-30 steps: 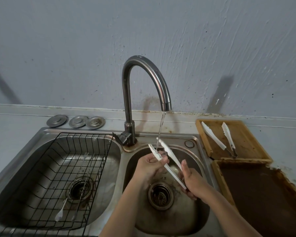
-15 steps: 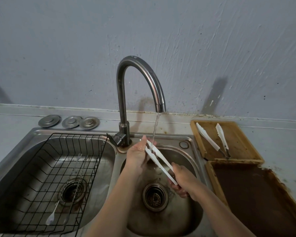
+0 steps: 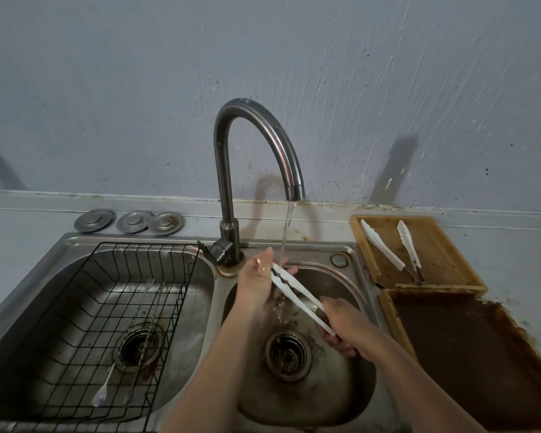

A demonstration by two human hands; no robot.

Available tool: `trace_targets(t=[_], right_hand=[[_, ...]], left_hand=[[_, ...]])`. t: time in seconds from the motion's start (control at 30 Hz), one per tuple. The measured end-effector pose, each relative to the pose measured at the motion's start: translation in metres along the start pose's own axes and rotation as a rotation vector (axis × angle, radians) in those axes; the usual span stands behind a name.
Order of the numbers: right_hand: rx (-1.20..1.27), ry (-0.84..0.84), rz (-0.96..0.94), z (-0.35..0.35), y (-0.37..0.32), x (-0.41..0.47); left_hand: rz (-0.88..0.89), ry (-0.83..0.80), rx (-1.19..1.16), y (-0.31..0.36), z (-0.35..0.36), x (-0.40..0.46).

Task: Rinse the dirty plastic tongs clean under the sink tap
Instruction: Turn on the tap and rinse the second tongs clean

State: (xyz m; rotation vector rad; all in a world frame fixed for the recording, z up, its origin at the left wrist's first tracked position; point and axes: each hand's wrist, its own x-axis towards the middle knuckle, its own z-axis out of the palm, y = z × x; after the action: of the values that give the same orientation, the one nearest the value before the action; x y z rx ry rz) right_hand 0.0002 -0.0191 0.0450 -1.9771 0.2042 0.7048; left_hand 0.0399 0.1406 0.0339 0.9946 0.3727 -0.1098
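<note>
Two hands, one pair of white plastic tongs (image 3: 297, 296) in work. Right hand (image 3: 344, 328) clenched around the hinge end of the tongs, low over the right basin (image 3: 350, 392). Left hand (image 3: 258, 276) cups the tip end, fingers wrapped behind the two serrated tips, palm wet. Tongs slant from upper left to lower right, arms nearly together, tips right in the water stream (image 3: 286, 232) falling from the tap (image 3: 247, 170). Stream runs on past the tongs toward the drain strainer (image 3: 288, 351).

Counts: two basins, one tap, three round metal drain covers (image 3: 130, 220) in a row on the counter (image 3: 19, 220) behind the left basin (image 3: 181, 276). One black wire rack (image 3: 75, 307) sits in the left basin with two long thin utensils (image 3: 128, 348) lying in it, possibly a spoon and a fork, hard to tell through the wires. Two wooden trays on the right: the far tray (image 3: 444, 254) carries two more white tongs (image 3: 394, 251), apart from each other and angled toward one another at the near end; the near tray (image 3: 397, 323) has a dark brown bed.

Tap base and its lever (image 3: 214, 251) stand just left of the left hand, close. Near tray's edge lies just beside the right wrist. Right basin floor below the hands is open apart from the strainer. Both forearms enter from the bottom edge.
</note>
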Motion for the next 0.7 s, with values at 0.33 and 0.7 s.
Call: trace_targets(t=[0.33, 0.7], right_hand=[[-0.234, 0.157, -0.228, -0.017, -0.025, -0.010], [-0.033, 0.284, -0.830, 0.007, -0.074, 0.003]], left_hand=[[-0.214, 0.216, -0.315, -0.018, -0.018, 0.011], [-0.750, 0.293, -0.974, -0.043, -0.017, -0.003]])
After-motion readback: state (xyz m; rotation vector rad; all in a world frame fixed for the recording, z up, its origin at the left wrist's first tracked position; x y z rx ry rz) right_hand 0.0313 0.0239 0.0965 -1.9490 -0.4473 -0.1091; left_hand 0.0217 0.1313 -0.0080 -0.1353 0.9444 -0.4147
